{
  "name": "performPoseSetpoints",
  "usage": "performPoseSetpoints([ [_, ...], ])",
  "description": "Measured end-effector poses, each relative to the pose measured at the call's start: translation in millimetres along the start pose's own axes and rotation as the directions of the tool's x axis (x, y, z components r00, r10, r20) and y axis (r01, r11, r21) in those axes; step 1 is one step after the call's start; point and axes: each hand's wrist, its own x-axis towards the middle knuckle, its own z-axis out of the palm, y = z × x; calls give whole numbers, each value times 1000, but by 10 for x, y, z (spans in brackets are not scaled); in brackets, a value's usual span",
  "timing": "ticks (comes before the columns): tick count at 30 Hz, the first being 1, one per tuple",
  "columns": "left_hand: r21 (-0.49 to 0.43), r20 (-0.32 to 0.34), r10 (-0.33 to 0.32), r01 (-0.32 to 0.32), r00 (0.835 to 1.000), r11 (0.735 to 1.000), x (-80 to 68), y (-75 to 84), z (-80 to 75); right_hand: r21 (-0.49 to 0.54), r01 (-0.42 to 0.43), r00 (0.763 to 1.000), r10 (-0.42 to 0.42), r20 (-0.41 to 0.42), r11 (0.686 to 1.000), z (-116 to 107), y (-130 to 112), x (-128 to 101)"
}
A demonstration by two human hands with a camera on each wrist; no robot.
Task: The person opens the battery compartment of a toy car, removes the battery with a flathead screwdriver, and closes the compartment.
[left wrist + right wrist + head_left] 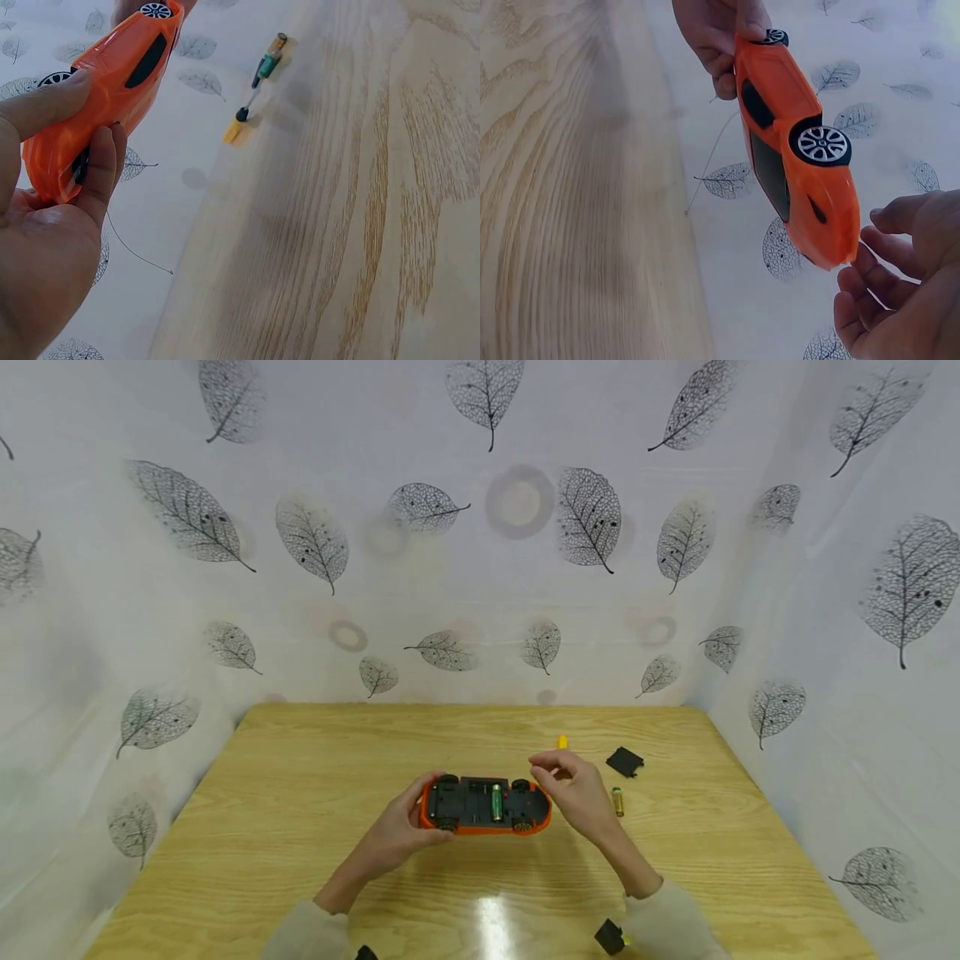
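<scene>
Left hand [396,828] grips one end of the orange car [478,807], right hand [582,795] relaxed beside the other.

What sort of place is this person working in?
It looks like a makeshift tabletop booth, perhaps for filming: a wooden table with leaf-print sheeting behind it and at both sides, and an upturned orange toy car held over it.
</scene>
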Motion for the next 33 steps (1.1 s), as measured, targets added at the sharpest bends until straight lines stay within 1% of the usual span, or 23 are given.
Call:
performPoseSetpoints([
  [7, -6, 3, -18, 18, 1000, 1000, 7, -3, 9, -76, 89, 995, -85, 47, 993, 146, -66, 4],
  [15, 28, -14, -42, 43, 999, 999, 7, 16, 23, -131, 126, 988, -111, 112, 983, 253, -107, 0],
  [19, 38, -7, -32, 32, 999, 999, 7, 10, 19, -140, 136, 984, -117, 135, 981, 288, -128, -10],
  [28, 35, 8, 2, -2, 1000, 999, 16, 3, 26, -187, 165, 979, -138, 150, 968, 316, -171, -30],
  [33, 50, 2, 11, -11, 1000, 999, 8, -22, 16, -182, 160, 979, -133, 153, 970, 338, -171, -32],
])
